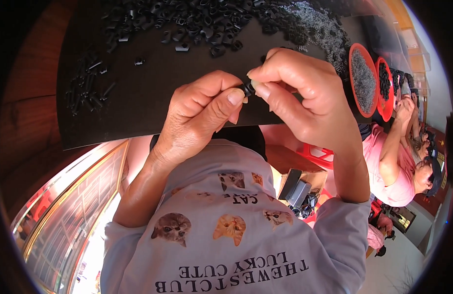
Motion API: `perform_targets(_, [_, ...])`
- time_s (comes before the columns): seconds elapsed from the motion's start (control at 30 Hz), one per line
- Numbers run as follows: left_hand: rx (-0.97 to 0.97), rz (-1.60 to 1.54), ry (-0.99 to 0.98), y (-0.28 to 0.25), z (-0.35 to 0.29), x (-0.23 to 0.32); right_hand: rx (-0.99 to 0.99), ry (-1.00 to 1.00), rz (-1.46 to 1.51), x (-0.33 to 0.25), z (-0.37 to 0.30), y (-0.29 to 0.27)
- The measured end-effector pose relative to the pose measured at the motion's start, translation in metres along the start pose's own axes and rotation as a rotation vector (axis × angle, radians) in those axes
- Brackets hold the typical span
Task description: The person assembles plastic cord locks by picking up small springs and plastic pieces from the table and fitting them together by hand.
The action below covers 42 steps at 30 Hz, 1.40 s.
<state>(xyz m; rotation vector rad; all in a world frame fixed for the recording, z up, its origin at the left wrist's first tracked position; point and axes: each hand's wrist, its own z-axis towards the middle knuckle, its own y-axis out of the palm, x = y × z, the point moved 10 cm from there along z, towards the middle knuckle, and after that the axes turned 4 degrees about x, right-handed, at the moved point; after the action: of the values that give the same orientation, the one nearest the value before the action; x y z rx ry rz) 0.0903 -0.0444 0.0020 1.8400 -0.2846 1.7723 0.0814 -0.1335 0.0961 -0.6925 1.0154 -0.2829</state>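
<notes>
Two red bowls [386,112] | nearer: small grey pieces [363,81] | farther: black parts [384,81] | hands [199,110]: pinching one black piece [247,89]

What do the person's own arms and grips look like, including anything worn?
The left grip and right grip are bare, with no gloves, rings or watch visible. Both forearms are uncovered; the short sleeves are loose, plain and pale bluish grey.

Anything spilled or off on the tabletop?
Mildly: small silvery pieces lie loose on the black tabletop, near an orange bowl of similar-looking ones; possibly a spill, possibly a working pile. One small black piece sits apart from the black heaps. No obvious damage; the black part in the fingers is too covered to judge.
</notes>
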Motion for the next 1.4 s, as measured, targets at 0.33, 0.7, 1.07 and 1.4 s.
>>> perform_targets(0.33, [0.017, -0.033, -0.027, -0.003, -0.001, -0.003, -0.021, 0.327, 0.285, 0.028, -0.009, 0.01])
perform_targets(0.7, [0.064, 0.003, -0.028, -0.006, -0.003, -0.003, 0.121, 0.187, 0.18, 0.017, -0.005, 0.007])
perform_targets(1.07, [0.05, -0.032, -0.024, -0.005, -0.003, -0.004, 0.091, 0.053, 0.025, 0.005, -0.002, 0.008])
perform_targets(1.4, [0.084, -0.025, 0.052, -0.004, -0.002, 0.001, 0.037, -0.018, -0.067, -0.003, -0.003, 0.012])
